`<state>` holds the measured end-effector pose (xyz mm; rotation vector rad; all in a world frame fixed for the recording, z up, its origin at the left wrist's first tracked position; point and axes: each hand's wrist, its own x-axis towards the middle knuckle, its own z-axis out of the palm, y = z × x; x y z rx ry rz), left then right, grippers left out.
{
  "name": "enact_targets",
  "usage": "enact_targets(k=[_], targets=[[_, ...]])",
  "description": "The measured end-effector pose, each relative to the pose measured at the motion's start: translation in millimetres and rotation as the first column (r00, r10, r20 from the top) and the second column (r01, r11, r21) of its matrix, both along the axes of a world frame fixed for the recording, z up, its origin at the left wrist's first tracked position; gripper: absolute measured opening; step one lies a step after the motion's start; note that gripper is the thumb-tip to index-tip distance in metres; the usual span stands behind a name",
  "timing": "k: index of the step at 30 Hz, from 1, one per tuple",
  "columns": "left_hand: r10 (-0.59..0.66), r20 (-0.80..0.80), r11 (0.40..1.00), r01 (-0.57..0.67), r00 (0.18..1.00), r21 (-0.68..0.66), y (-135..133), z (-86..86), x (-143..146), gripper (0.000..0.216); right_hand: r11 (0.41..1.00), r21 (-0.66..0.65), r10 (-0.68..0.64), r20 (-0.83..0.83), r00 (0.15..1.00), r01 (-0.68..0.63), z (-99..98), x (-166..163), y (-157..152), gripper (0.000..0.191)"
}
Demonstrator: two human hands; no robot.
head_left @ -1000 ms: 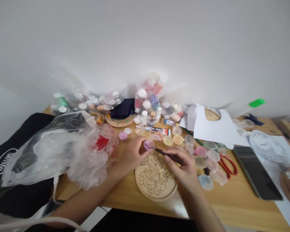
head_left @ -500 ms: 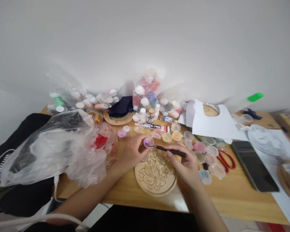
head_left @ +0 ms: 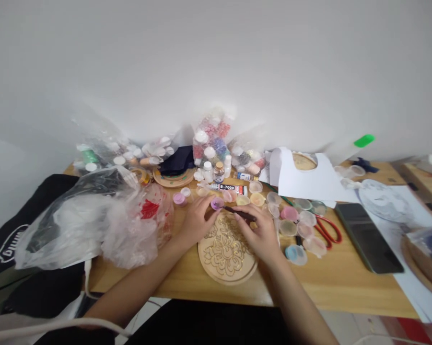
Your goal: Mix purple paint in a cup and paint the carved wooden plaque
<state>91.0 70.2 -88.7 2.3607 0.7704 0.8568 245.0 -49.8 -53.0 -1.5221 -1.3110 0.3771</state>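
Between the fingers of my left hand [head_left: 200, 218] is a small round cup of purple paint [head_left: 217, 203], held over the far edge of a round wooden board [head_left: 227, 277]. Gold-outlined flowers cover the board's face. My right hand [head_left: 258, 232] grips a slim dark-handled tool [head_left: 242, 213], its tip reaching into the purple cup. At this size I cannot make out whether the tip is a brush or a small spatula. Left of the cup stands another purple paint cup [head_left: 179, 198] with a pale lid [head_left: 185, 192] beside it.
Several coloured cups, including a pink cup [head_left: 289, 213] and a blue cup [head_left: 293, 252], sit right of the board near red-handled scissors [head_left: 332, 232] and a phone [head_left: 369, 239]. A B-7000 glue tube [head_left: 229, 188] lies behind. Plastic bags [head_left: 72, 220] fill the left side.
The view has shifted slightly, so most things sit a little further left. The tool's handle now points less far out to the right, and its tip is still in the purple cup.
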Motion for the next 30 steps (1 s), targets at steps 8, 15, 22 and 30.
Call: enact_targets(k=[8, 15, 22, 30], targets=[[0.048, 0.028, 0.957, -0.054, 0.998, 0.286, -7, 49.9, -22, 0.014, 1.000, 0.013, -0.008, 0.005, 1.000, 0.008, -4.1, 1, 1, 0.015], [0.450, -0.250, 0.877, -0.371, 0.857, 0.304, 71, 88.8, -18, 0.021, 0.999, -0.032, -0.008, 0.020, 1.000, 0.009, -4.7, 1, 0, 0.019], [0.453, -0.579, 0.877, -0.221, 0.678, 0.426, 110, 79.8, -17, 0.033, 0.998, -0.057, -0.007, 0.057, 0.998, 0.011, -2.5, 2, -2, 0.020], [0.401, -0.696, 0.861, 0.015, 0.595, 0.508, 118, 93.5, -27, 0.042, 0.998, -0.063, 0.003, 0.042, 0.999, 0.000, -5.6, 1, -3, 0.020]])
